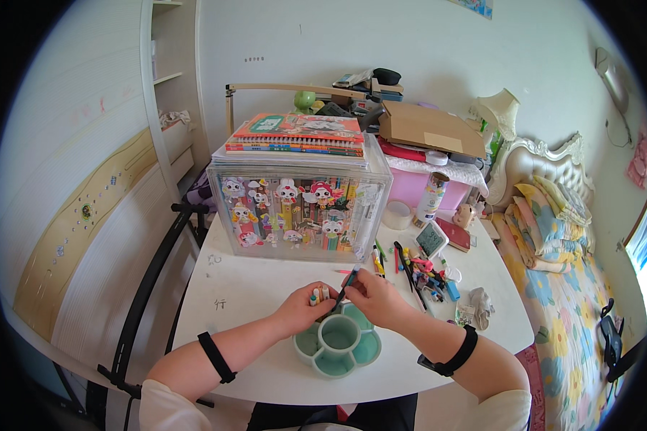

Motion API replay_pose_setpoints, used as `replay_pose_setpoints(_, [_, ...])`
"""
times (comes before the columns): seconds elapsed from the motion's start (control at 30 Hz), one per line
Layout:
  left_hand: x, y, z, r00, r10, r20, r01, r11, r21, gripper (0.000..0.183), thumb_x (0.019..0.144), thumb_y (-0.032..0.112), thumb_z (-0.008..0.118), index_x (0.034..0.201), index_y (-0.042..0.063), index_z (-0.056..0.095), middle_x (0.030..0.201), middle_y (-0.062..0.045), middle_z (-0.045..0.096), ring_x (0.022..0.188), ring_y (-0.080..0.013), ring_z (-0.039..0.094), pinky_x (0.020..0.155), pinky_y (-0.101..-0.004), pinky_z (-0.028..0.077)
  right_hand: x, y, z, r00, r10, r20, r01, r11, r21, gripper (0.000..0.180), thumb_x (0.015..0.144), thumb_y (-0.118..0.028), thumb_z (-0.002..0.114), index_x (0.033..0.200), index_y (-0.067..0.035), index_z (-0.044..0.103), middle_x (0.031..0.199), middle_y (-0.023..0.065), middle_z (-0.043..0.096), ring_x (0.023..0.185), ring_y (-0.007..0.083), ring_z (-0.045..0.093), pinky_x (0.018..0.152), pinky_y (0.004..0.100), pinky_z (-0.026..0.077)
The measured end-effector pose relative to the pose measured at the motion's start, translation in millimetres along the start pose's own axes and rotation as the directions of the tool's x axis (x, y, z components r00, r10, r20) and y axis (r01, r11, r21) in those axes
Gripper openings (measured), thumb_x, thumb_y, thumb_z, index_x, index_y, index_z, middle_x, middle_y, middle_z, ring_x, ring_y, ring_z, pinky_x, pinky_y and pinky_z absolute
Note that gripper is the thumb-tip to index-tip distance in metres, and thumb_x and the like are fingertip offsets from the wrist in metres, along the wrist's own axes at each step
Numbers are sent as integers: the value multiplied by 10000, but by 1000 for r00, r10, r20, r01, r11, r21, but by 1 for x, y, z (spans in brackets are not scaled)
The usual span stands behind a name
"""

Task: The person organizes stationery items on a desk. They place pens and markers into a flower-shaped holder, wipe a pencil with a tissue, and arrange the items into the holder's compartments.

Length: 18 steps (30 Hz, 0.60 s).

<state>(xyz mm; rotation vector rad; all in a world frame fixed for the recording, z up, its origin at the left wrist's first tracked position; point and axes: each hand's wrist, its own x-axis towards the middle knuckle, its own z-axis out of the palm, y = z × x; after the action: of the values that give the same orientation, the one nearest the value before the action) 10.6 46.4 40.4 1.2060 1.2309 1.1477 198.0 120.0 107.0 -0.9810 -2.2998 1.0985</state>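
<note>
A mint-green pen organizer (334, 370) with flower-shaped compartments around a round middle cup stands near the front edge of the white table. My left hand (308, 310) is curled around several capped markers (321, 294) upright at the organizer's back left. Their lower ends are hidden by my hand. Pinched between the fingers of my right hand (376, 296) is a dark pen (349, 281), tilted over the organizer's back, its lower tip close to my left fingers. The middle cup and the front compartments hold nothing that I can see.
A clear storage box (302, 215) with stickers and books on top stands behind. Loose pens and small stationery (428, 277) lie at right, near a digital clock (432, 240), a tape roll (397, 215) and a crumpled cloth (481, 308). A bed (555, 323) adjoins the table.
</note>
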Motion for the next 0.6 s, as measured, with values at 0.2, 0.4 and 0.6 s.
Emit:
replay_pose_setpoints(0.2, [-2, -2, 2, 996, 91, 23, -91, 996, 4, 170, 973, 127, 581, 1123, 51, 609, 1001, -27, 658, 895, -96, 598, 813, -252, 505, 3, -6, -25, 997, -8, -81, 26, 975, 220, 179, 995, -134, 519, 1077, 0, 606, 954, 122, 682, 827, 202, 671, 752, 330, 521])
replay_pose_setpoints(0.4, [-2, -6, 2, 991, 127, 29, -128, 992, 10, 204, 973, 68, 520, 1177, 60, 526, 1157, -63, 652, 1017, -121, 591, 900, -286, 494, -9, -14, -48, 912, -231, 339, 380, 787, -486, 188, 943, -203, 597, 1079, -87, 658, 867, 114, 643, 805, 285, 657, 746, 401, 508])
replay_pose_setpoints(0.6, [-7, -1, 1, 993, 118, 13, -119, 984, 131, 207, 940, 59, 536, 1142, 53, 581, 1078, -47, 652, 975, -126, 589, 903, -291, 474, -20, -23, -42, 869, -347, 353, 481, 428, -765, 109, 844, -224, 687, 944, -182, 703, 793, 13, 594, 806, 197, 645, 738, 360, 464])
